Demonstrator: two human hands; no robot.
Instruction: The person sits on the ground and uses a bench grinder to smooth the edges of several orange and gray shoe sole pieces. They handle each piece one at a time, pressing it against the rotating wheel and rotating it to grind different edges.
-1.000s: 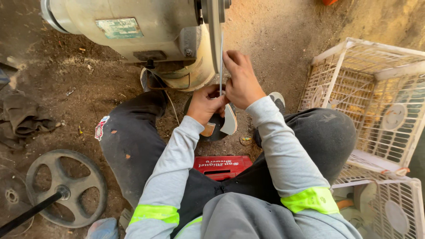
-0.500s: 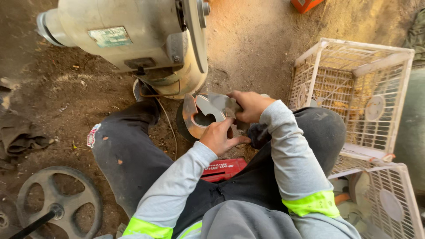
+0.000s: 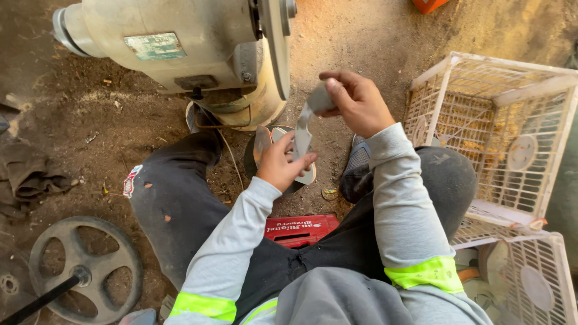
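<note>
The person sits on a red plastic crate [image 3: 301,230] on the dirt floor [image 3: 373,42], knees spread, both hands raised in front of a cream-coloured machine [image 3: 174,48] with a disc at its end [image 3: 278,42].

Between the hands is a flat, pale grey piece [image 3: 303,135] of curved outline, held on edge and roughly upright. The right hand [image 3: 355,102] has its grip clenched on the upper end of the piece, fingers wrapped over the top. The left hand [image 3: 283,162] grasps the lower end, thumb on one face and fingers on the other. The piece hangs above the floor between the knees, just in front of the machine's base. Below the left hand more flat pale pieces [image 3: 265,141] lie on the floor, partly hidden by the hand — how many cannot be told.

To the right stands a white slatted crate [image 3: 481,78], tilted, its open side toward the camera. Inside it lies at least one pale round disc [image 3: 521,151] against the far wall; the rest of its inside shows mostly bare lattice. A second white crate [image 3: 563,271] sits nearer the lower right corner and holds round, pale discs [image 3: 534,287] and some curved pieces — they overlap, so their number is unclear.

At lower left a dark spoked wheel [image 3: 84,271] lies flat on the floor with a black rod [image 3: 36,304] running from its hub. A crumpled dark cloth [image 3: 30,174] lies at the left edge. An orange thing [image 3: 428,5] shows at the top edge.
</note>
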